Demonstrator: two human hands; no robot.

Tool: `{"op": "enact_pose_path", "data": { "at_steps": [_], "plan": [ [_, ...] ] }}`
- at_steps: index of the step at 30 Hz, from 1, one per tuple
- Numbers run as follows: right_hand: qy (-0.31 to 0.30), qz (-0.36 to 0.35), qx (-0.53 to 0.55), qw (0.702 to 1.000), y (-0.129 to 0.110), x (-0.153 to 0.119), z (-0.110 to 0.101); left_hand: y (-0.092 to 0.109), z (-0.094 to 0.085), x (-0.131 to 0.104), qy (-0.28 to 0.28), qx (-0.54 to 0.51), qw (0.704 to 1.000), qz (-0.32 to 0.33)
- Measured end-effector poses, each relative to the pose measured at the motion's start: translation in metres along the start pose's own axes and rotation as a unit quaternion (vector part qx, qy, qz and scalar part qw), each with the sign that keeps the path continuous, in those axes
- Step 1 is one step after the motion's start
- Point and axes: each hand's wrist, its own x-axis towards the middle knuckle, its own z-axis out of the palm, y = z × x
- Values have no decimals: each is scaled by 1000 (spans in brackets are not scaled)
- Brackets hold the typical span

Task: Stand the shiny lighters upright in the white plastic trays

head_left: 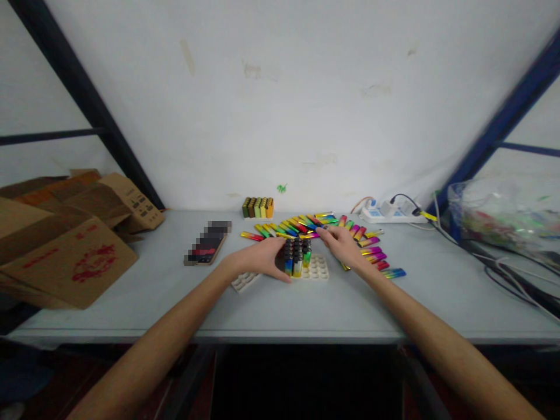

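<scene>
Several upright lighters [298, 258] with black tops stand in the left part of a white tray [321, 269] with round slots. My left hand [263, 256] is at their left side, thumb and fingers spread around the group and touching it. Behind and right of the tray, my right hand [340, 242] is closed, its fingertips pinching a lighter [321, 229] at the edge of the loose pile. Shiny multicoloured lighters [374, 252] lie in an arc behind and to the right of the tray. A second white slotted tray [245, 281] is partly under my left hand.
A full block of lighters [258, 207] stands by the wall. On the left are a phone [209, 244] and cardboard boxes [74, 256]. A power strip [389, 214], cables and a clear plastic bag [503, 213] are on the right. The table's front edge [306, 336] is near me.
</scene>
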Motion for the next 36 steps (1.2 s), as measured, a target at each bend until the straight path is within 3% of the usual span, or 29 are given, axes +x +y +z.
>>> {"op": "enact_pose_path", "data": {
  "at_steps": [7, 17, 23, 30, 36],
  "plan": [
    [-4, -9, 0, 1000, 7, 2, 0, 1, 0, 0, 0, -4, 1000, 5],
    [-31, -52, 37, 998, -9, -2, -11, 1, 2, 2, 10, 15, 1000, -2],
    [30, -133, -47, 990, -16, 0, -25, 4, 3, 4, 12, 30, 999, -25],
    [-121, -82, 52, 988, -23, -8, -38, 2, 5, 4, 16, 26, 999, -22],
    [-204, -83, 35, 975, -20, -10, -32, 0, 5, 4, 15, 5, 1000, -10]
  ]
}}
